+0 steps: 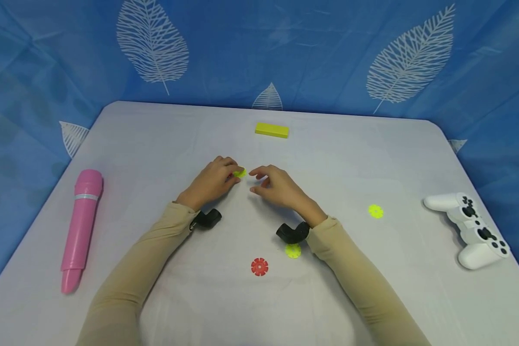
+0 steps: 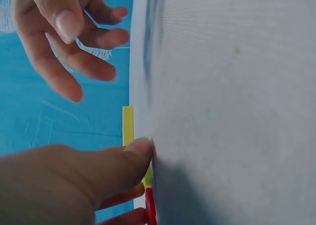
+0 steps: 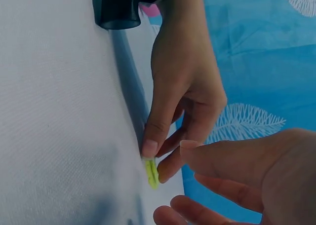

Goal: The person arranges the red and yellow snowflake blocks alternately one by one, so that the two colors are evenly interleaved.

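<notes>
My left hand [image 1: 214, 180] pinches a yellow-green notched plastic disc [image 1: 240, 173] between thumb and fingers, close over the white table. From the right wrist view, that disc [image 3: 152, 173] appears edge-on below the left thumb. A red piece [image 2: 150, 206] shows by the left fingers in the left wrist view; I cannot tell whether they hold it. Just to the right, my right hand [image 1: 278, 186] hovers with fingers bent loosely and nothing between them. Nearer the front lie a red notched disc [image 1: 259, 266] and a second yellow-green disc [image 1: 293, 250], partly under the right wrist's black mount.
Another yellow-green disc [image 1: 376, 211] lies right of centre. A yellow block [image 1: 271, 130] rests toward the back edge. At the left is a pink microphone-shaped object [image 1: 82, 226]; a white game controller [image 1: 469, 230] lies at the right. Blue leaf-patterned cloth [image 1: 311, 57] hangs behind the table.
</notes>
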`<action>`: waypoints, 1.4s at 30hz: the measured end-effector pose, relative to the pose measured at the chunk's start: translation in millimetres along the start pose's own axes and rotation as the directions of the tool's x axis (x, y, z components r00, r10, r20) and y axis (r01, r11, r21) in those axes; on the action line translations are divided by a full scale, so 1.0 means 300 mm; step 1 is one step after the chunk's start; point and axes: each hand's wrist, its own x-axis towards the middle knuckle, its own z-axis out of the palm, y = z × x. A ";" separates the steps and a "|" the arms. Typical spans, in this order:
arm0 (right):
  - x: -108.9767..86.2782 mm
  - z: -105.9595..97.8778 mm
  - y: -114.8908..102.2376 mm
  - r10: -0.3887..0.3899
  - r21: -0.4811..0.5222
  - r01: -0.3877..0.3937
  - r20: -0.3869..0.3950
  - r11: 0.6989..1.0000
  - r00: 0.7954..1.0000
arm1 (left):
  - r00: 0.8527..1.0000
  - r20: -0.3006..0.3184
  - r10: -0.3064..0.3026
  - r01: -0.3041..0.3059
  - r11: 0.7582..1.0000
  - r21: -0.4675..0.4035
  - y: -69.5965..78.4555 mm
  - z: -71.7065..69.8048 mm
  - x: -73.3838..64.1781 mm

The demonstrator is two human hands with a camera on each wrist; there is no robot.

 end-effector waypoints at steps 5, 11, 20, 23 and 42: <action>-0.036 -0.012 -0.002 -0.036 0.004 0.036 -0.025 0.999 0.999 | 1.000 -0.018 0.013 -0.012 0.999 0.034 -0.001 0.002 0.001; -0.090 -0.019 0.005 -0.092 0.001 0.092 -0.043 0.996 0.995 | 0.999 -0.029 0.025 -0.023 0.996 0.084 -0.003 0.004 0.003; -0.190 0.017 0.020 -0.219 0.005 0.219 0.031 0.976 0.975 | 0.999 -0.002 0.033 -0.032 0.992 0.121 0.009 -0.003 0.001; -0.228 0.033 0.016 -0.245 -0.001 0.245 0.071 0.969 0.967 | 0.999 -0.007 0.044 -0.043 0.990 0.131 0.013 -0.004 -0.001; -0.411 0.155 -0.005 -0.322 -0.253 0.344 0.128 0.904 0.938 | 0.997 -0.029 0.065 -0.060 0.989 0.138 0.013 0.000 -0.001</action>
